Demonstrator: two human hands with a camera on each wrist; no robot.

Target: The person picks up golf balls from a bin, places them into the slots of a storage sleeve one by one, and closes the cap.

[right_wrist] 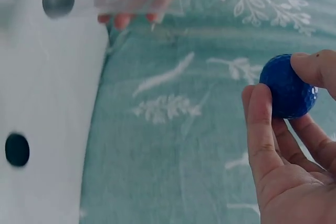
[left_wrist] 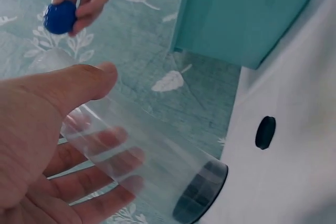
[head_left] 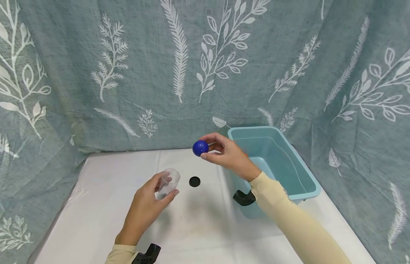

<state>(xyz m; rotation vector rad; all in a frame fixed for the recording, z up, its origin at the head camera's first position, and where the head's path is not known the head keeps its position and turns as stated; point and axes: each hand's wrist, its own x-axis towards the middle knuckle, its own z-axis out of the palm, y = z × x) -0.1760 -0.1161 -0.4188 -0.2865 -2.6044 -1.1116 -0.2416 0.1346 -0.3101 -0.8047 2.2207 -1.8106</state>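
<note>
My left hand [head_left: 147, 201] holds a clear plastic tube [left_wrist: 152, 150], thumb on one side and fingers round the other. The tube's top is open, and a dark cap [left_wrist: 201, 192] closes its bottom end. Between the thumb and fingers of my right hand [head_left: 226, 154] is a dimpled blue golf ball [head_left: 200, 148], held in the air above the table, higher than the tube and to its right. Ball and tube are apart. A black round cap [head_left: 194, 181] lies on the table to the right of the tube.
A light teal plastic bin [head_left: 310, 192] stands on the right of the white-covered table [head_left: 102, 205], behind my right forearm. Something orange inside it is mostly hidden by that hand. Grey-green curtain [head_left: 142, 73] with white leaf prints hangs behind the table and along its sides.
</note>
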